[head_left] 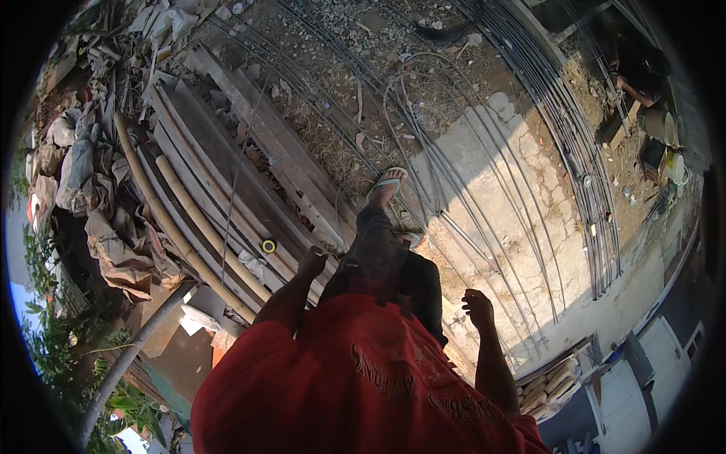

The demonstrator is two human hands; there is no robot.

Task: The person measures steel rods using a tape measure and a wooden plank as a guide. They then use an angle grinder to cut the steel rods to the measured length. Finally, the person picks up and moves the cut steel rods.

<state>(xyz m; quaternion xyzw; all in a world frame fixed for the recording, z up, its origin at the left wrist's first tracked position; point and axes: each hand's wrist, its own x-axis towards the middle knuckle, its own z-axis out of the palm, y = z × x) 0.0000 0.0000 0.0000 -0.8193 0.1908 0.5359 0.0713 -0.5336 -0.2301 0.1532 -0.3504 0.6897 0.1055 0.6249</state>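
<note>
My left hand (311, 262) hangs beside my left thigh, above a stack of long weathered planks (227, 174). It lies in shadow, and its fingers are too dark to read. Out to my right, my right hand (478, 309) hangs in the air with its fingers curled in and nothing visible in them. Below it are thin steel rods (491, 265) on a concrete slab. A small yellow ring-shaped thing (268, 246) rests on the planks near my left hand. One foot in a light sandal (391, 179) is ahead of me, among the rods.
Two bamboo poles (193, 216) lie along the planks' left side. Beyond them are heaped old sacks (113, 250). A dense bundle of long rods (575, 151) runs along the right. Gravel (333, 30) covers ground ahead. Buckets (659, 126) stand at far right, and more sacks (552, 390) lie behind right.
</note>
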